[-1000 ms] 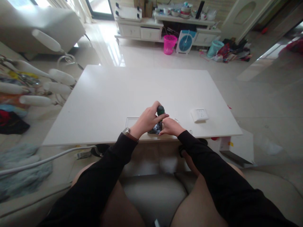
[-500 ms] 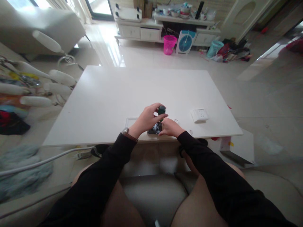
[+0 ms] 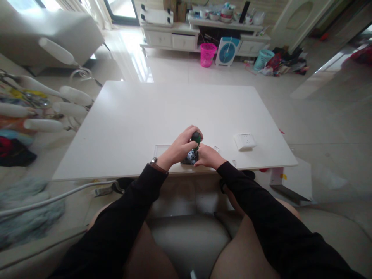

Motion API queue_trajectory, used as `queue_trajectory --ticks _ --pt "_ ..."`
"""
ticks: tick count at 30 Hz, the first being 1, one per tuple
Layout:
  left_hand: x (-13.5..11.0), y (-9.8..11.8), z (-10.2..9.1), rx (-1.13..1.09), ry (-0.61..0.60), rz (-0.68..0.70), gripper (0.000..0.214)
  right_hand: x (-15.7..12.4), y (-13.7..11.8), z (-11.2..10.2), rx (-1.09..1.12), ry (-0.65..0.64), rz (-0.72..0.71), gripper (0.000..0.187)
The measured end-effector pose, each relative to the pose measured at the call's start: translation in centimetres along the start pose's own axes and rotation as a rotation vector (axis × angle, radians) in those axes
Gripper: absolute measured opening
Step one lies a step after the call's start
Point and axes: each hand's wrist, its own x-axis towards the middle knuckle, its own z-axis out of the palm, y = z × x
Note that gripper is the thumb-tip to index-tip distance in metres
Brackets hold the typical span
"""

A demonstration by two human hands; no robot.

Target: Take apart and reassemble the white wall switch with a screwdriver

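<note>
Curtain [image 3: 97, 14], sofa [image 3: 187, 236] and fan [image 3: 227, 52] show a home.

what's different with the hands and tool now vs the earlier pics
The left hand has shifted its grip on the dark green handle: the thumb, earlier stretched rightward past it, is now drawn back left against it. Nothing was visibly picked up or put down. The right hand stays beside the small dark unit; the white socket hasn't moved.
</note>
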Motion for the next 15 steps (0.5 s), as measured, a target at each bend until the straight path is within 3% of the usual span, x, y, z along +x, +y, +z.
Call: queue_trajectory --ticks 5,10,15 --pt "0.3 0.2 0.9 -0.005 0.021 -0.030 0.022 0.0 0.0 0.2 0.029 0.025 0.007 0.064" --pt "0.4 -0.3 1.5 -0.290 0.019 -0.131 0.022 0.0 -0.1 0.1 0.032 -0.014 0.007 0.050" --pt "0.7 -1.3 1.7 -0.365 0.078 -0.134 0.024 0.1 -0.1 -0.1 0.054 -0.019 -0.012 0.051"
